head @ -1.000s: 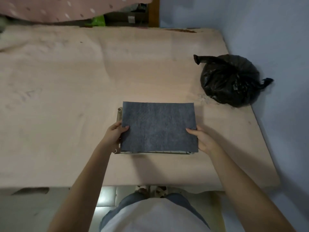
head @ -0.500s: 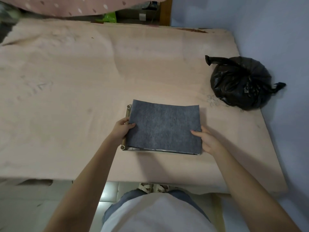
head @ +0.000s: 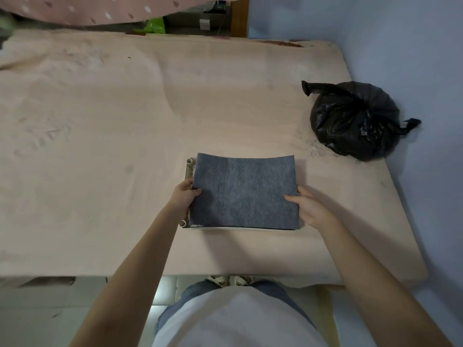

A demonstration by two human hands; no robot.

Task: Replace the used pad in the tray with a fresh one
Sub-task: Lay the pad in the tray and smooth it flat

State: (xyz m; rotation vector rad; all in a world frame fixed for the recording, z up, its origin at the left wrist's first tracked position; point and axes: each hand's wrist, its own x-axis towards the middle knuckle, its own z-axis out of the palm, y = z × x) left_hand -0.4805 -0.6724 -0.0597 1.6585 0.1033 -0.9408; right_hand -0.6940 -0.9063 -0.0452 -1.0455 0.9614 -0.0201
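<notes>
Over tray [head: 188,171], near front edge of pink mattress [head: 125,121]: grey felt-like pad [head: 244,191], rectangular, flat w/ far edge bowed slightly up. Covers nearly whole tray; only L rim & two corner tubes visible. Wide bare surface to L & beyond; tied black bag [head: 355,121] well apart at R, by wall. L hand [head: 184,196] pinches pad's L edge, thumb on top. R hand [head: 309,206] grips R edge, thumb on top, fingers beneath.
</notes>
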